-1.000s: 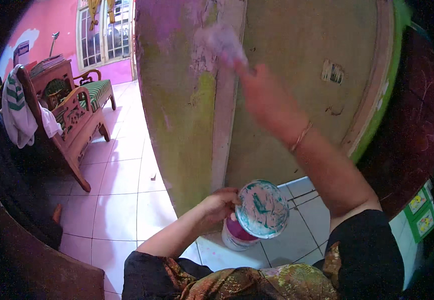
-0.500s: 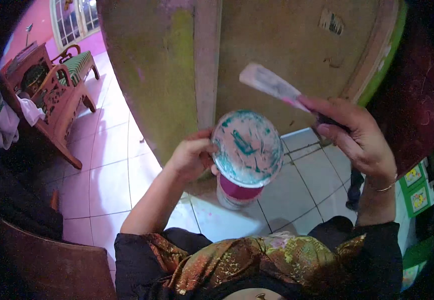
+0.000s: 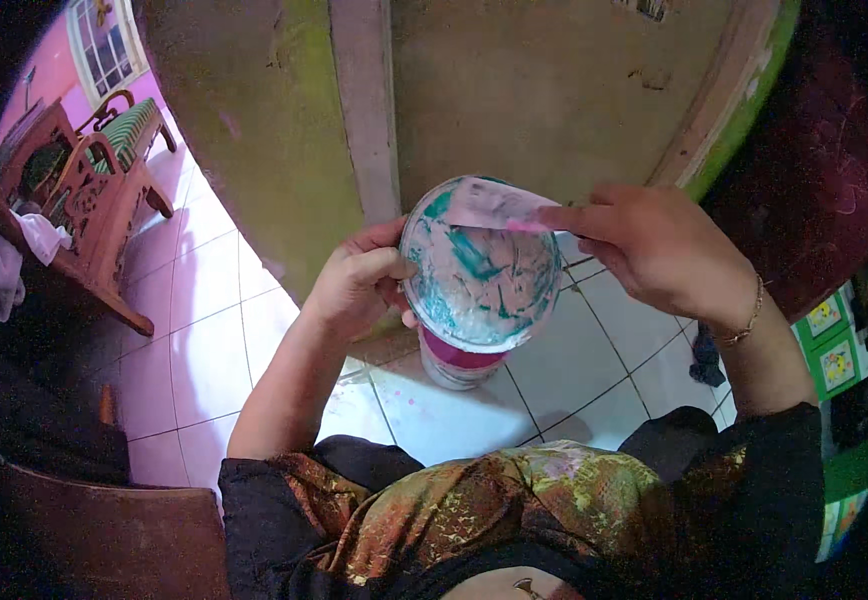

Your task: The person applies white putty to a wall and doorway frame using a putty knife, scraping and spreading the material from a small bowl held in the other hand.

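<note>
My left hand [image 3: 362,280] grips the edge of a round lid [image 3: 479,280] smeared with pale pink and teal paste. My right hand [image 3: 659,255] holds a flat scraper [image 3: 489,207], its paste-coated blade lying over the upper part of the lid. Beneath the lid stands a bucket [image 3: 454,365] with a magenta band, partly hidden. Behind them is a patchy green-brown panel [image 3: 544,100] with a pale vertical strip [image 3: 359,120].
A carved wooden bench [image 3: 74,210] with striped cushion and cloths stands left on the white tiled floor [image 3: 204,360]. A brown surface [image 3: 104,530] fills the lower left. A dark maroon surface [image 3: 804,180] and green picture panels [image 3: 829,345] are at right.
My right hand with the scraper has come down from the panel onto the lid. My left hand and the lid have risen in the view, as the view tilted downward.
</note>
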The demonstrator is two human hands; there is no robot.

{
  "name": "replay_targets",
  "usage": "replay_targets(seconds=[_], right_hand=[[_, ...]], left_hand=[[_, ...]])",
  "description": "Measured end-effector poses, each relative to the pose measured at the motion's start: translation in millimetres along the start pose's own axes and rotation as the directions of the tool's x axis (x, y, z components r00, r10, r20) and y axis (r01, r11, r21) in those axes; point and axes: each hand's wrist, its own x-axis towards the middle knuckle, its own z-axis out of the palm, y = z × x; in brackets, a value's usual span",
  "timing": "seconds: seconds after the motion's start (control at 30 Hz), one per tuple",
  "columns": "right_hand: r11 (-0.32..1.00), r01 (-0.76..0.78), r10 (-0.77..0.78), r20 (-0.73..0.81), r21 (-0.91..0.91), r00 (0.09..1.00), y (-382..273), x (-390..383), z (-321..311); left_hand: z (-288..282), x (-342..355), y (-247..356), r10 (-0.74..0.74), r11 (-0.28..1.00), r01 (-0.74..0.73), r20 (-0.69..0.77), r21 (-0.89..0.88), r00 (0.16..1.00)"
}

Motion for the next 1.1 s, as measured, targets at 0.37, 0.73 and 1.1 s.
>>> replay_targets(seconds=[0.37,0.73,1.1], right_hand=[[0.931,0.034,-0.054,0.044,0.364,0.998,9.8,-34.2,10.1],[0.936,0.297,-0.139,-0.580,0.187,0.802,-42.7,51.9,-51.6],[0.966,0.123,-0.253,-0.744,-0.226,0.619,-61.4,125.5,-52.7]], left_hand=[[-16.6,-6.6,-9.7,0.040,0.984,-0.053,-0.079,-0.169,0.996],[6.3,-41.3,5.4,-0.141,0.970,0.144,0.030,-0.194,0.990],[-14.3,-47.4,3.2,-0.187,0.967,0.203,0.110,-0.156,0.976]])
